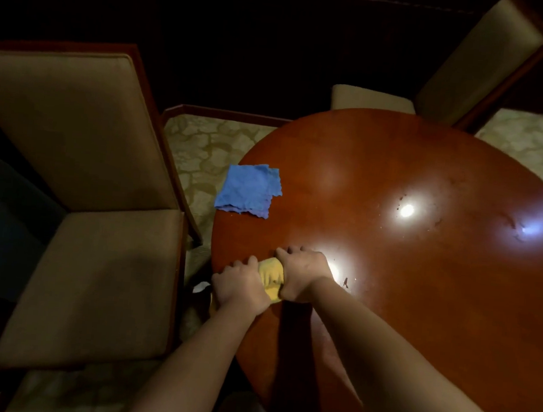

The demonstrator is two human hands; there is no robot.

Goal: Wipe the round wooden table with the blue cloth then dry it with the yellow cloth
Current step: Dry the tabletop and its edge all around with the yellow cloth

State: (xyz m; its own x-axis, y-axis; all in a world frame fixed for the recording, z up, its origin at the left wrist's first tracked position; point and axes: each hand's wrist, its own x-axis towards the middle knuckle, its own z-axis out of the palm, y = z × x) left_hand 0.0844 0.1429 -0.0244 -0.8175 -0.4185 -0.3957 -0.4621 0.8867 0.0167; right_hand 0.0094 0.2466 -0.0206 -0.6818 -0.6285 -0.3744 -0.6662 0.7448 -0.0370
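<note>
The round wooden table [406, 249] is glossy red-brown with bright lamp reflections on its top. A folded blue cloth [248, 191] lies flat at the table's left edge, untouched. Nearer to me, at the same edge, a bunched yellow cloth [272, 275] is held between both hands. My left hand [239, 288] grips its left end with curled fingers. My right hand [302, 273] grips its right end, knuckles up. Most of the yellow cloth is hidden under the hands.
A beige upholstered chair [93, 224] with a dark wood frame stands close on the left. Another chair [463, 68] stands at the far side of the table. Patterned carpet [199, 154] shows between them. Small specks lie near the reflections [406, 210].
</note>
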